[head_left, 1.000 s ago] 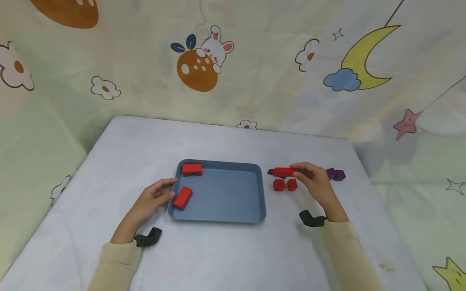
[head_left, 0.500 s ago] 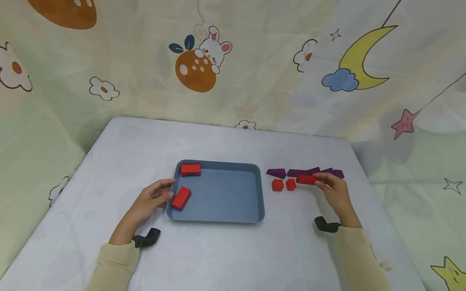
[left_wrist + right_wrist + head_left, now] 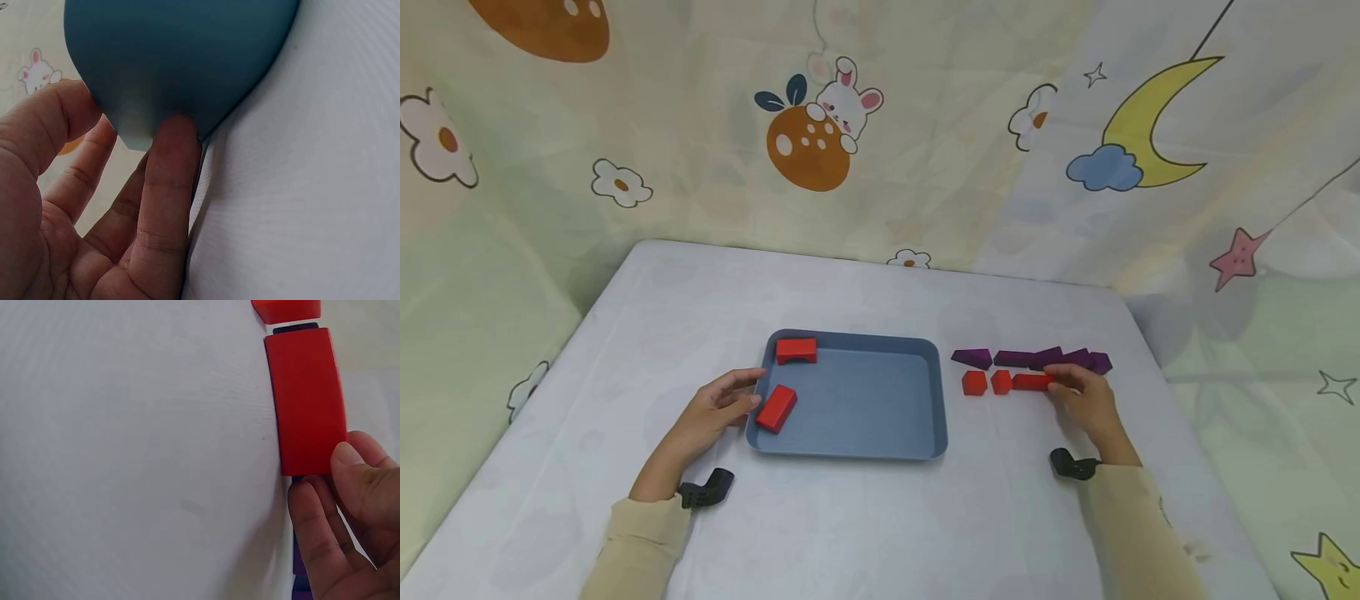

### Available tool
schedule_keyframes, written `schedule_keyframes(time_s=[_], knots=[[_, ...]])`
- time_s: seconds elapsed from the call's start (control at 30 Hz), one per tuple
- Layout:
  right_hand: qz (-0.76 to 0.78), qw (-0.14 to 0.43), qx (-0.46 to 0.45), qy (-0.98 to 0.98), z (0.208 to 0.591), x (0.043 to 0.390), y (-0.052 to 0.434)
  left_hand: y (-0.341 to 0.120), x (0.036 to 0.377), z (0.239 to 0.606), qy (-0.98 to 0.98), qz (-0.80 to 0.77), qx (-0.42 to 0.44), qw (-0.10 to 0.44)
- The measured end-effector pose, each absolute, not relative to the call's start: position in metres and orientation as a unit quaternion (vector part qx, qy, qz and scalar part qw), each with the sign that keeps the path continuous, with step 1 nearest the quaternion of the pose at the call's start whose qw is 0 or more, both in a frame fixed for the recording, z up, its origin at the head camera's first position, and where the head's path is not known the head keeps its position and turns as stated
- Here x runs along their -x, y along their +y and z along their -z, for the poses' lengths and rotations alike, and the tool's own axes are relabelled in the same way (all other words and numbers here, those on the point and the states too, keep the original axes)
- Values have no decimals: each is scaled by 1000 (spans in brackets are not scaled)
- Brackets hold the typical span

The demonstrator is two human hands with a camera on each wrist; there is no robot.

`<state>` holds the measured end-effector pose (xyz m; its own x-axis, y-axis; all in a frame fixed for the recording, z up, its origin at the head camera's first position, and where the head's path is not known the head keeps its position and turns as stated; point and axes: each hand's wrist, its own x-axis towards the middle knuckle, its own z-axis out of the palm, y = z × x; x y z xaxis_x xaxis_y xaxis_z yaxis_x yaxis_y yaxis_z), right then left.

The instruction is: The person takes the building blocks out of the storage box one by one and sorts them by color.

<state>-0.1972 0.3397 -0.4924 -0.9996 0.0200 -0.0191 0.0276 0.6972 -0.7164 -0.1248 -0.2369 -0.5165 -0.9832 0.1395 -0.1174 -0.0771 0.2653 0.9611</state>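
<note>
Head: red blk (image 3: 1032, 382) lies R of tray (image 3: 865, 400), on near side of purple row (image 3: 1012, 358). Long axis runs L–R, roughly in line w/ 2 small reds (image 3: 974, 382), the rightmost just beside blk's L end. R hand (image 3: 1086, 406) is the nearer, at blk's R end, pinching it. L hand (image 3: 709, 417) is well apart, at tray's L edge, w/ whole tray between it & blk; 2 tray reds (image 3: 777, 408) lie in tray's L part.
Vs 0.5 s ago: blk sits nearer the person, level w/ small reds, no longer up against purple row in view. Vs 1 s ago: also further R. L hand, tray, tray reds: no real change.

L wrist: fingers relaxed, tips against tray corner; no firm grip shown. Blk out of view.

R wrist: thumb & fingers grasp blk by one end; rest sticks out past tips toward next small red, narrow gap between. Some of purple row shows behind. Whether blk touches table (image 3: 865, 525): can't tell.
</note>
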Motion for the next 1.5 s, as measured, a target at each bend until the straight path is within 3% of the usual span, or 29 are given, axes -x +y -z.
schedule_keyframes(time_s=[0.53, 1.27, 1.5], knots=[[378, -65, 71, 921, 447, 190, 290, -239, 124, 515, 789, -608, -13, 91], [475, 17, 197, 858, 443, 223, 164, -238, 124, 514, 778, -621, -22, 95], [480, 77, 234, 842, 450, 229, 128, -238, 126, 515, 776, -623, -23, 95]])
